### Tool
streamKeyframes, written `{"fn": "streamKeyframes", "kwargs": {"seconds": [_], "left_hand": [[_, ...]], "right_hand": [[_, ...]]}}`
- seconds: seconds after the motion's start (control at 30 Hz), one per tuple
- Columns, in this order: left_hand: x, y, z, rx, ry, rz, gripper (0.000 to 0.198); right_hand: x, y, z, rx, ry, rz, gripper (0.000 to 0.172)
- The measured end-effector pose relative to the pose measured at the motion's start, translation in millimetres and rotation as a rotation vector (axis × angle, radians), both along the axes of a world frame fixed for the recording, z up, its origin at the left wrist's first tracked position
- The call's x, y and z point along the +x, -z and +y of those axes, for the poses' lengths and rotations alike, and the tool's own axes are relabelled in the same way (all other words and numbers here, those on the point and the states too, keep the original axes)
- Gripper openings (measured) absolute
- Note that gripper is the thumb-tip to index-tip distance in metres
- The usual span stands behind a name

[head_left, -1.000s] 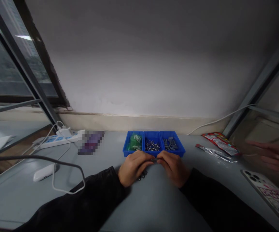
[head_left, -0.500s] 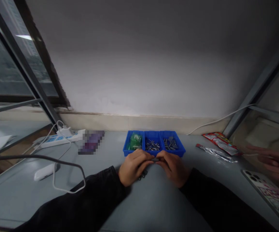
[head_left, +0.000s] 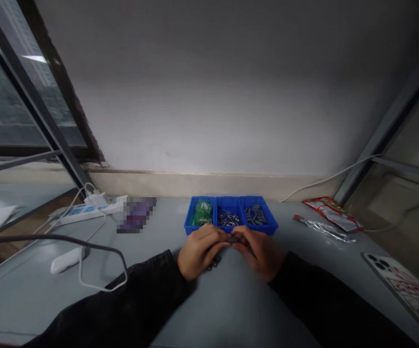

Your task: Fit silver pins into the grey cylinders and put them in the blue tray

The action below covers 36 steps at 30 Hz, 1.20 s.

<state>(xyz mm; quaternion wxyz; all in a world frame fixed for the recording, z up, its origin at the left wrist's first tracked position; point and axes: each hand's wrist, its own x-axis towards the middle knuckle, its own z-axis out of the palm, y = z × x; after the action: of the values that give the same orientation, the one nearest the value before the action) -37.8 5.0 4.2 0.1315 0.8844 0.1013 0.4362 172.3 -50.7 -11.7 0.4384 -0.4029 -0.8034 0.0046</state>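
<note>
Small grey piece (head_left: 233, 239), its exact shape hidden by our fingers, is pinched between our two hands at the near edge of the bins. Taking it as the middle of a dial, with twelve toward the wall (head_left: 209, 121), our left hand (head_left: 202, 249) closes on it from nine and our right hand (head_left: 263, 251) from three, thumbs and forefingers nearly meeting, only the piece between them. We probably use fingertips because it is too small for a whole-hand grasp, and holding both ends gives us finer control.

Toward seven, just beside our left hand, a few dark pieces (head_left: 214, 263) lie on the table (head_left: 231, 309), partly hidden. At twelve stand three blue bins (head_left: 275, 229) side by side, likely for a short reach: a green bag (head_left: 202, 211) in the eleven o'clock one, shiny pins (head_left: 228, 219) in the middle, grey cylinders (head_left: 255, 215) at one. Farther out, a clear packet (head_left: 328, 232) lies at three, a patterned phone (head_left: 403, 290) toward four and a power strip (head_left: 86, 211) between nine and ten, seemingly placed sideways to leave our hands room.
</note>
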Motion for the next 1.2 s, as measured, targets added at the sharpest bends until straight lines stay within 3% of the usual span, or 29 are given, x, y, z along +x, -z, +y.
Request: {"fn": "streamKeyframes", "kwargs": {"seconds": [0.07,0.17,0.57,0.83,0.97,1.2], "left_hand": [[0.3,-0.5,-0.3,-0.006,-0.009,-0.004,0.014],[0.6,-1.1,-1.1,-0.016,-0.007,0.003,0.014],[0.1,3.9,2.5,-0.042,0.010,0.027,0.014],[0.4,2.8,2.4,-0.073,-0.004,0.044,0.013],[-6.1,-4.2,9.3,-0.042,-0.011,0.134,0.017],[-27.5,-21.1,31.5,-0.035,-0.002,0.532,0.025]], "right_hand": [[-0.1,1.1,-0.4,-0.002,0.009,0.020,0.016],[0.2,2.5,0.1,0.013,0.008,0.013,0.005],[1.9,0.0,1.0,-0.019,-0.009,-0.073,0.025],[0.2,2.6,0.9,0.006,-0.009,0.002,0.010],[8.0,-2.2,4.9,0.130,0.103,-0.012,0.014],[48.3,-15.0,18.1,0.238,0.450,0.045,0.008]]}}
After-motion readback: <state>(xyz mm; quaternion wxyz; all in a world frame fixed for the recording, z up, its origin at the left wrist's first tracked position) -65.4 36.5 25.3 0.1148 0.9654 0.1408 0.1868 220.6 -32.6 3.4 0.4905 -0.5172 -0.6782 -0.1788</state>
